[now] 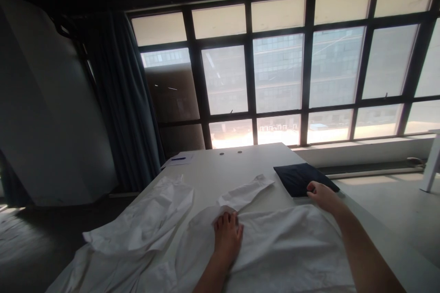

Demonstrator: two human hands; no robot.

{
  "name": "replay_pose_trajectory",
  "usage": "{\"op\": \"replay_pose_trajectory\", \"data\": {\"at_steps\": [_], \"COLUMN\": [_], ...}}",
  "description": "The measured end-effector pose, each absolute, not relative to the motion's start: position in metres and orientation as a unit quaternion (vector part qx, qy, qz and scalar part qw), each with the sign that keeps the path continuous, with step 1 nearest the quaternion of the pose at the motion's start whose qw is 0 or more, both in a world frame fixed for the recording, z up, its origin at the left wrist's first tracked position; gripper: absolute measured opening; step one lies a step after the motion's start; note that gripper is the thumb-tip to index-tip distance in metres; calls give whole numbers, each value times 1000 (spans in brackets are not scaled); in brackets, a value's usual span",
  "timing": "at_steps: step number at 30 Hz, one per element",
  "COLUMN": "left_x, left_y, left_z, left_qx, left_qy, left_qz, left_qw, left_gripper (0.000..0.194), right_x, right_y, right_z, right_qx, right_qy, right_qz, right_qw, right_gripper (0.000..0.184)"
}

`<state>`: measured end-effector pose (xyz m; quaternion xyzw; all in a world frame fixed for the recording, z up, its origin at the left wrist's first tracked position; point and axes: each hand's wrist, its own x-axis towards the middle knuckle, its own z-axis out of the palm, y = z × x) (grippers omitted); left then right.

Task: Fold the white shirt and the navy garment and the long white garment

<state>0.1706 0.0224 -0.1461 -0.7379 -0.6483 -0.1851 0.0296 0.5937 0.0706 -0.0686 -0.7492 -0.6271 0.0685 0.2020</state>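
A white garment, shirt-like, lies spread over the near part of the table, and a sleeve-like strip reaches away from it toward the window. My left hand rests on the cloth close to where this strip begins, palm down with fingers loosely spread. To the right, my right hand is at the front edge of a dark navy folded cloth or flat pouch. Its thumb and fingers are drawn together in a pinch; what lies between them cannot be made out.
Another crumpled white garment drapes over the table's left side. At the far left corner of the white table are papers with a dark blue pen. Beyond stand large windows and a dark blue curtain.
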Motion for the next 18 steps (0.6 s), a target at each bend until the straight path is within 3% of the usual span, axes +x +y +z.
{"op": "replay_pose_trajectory", "data": {"at_steps": [5,13,18], "left_x": [173,177,178], "left_y": [20,16,12], "left_z": [-138,-133,-126], "left_qx": [-794,-818,-819], "left_qy": [-576,-538,-539], "left_qz": [-193,-195,-189], "left_qw": [-13,-54,-57], "left_gripper": [30,34,30], "right_x": [585,596,590], "right_y": [79,77,71], "right_z": [-109,-128,-125], "right_qx": [-766,-746,-716], "right_qy": [-605,-601,-615], "right_qz": [126,189,185], "right_qw": [178,215,274], "right_gripper": [34,36,67]}}
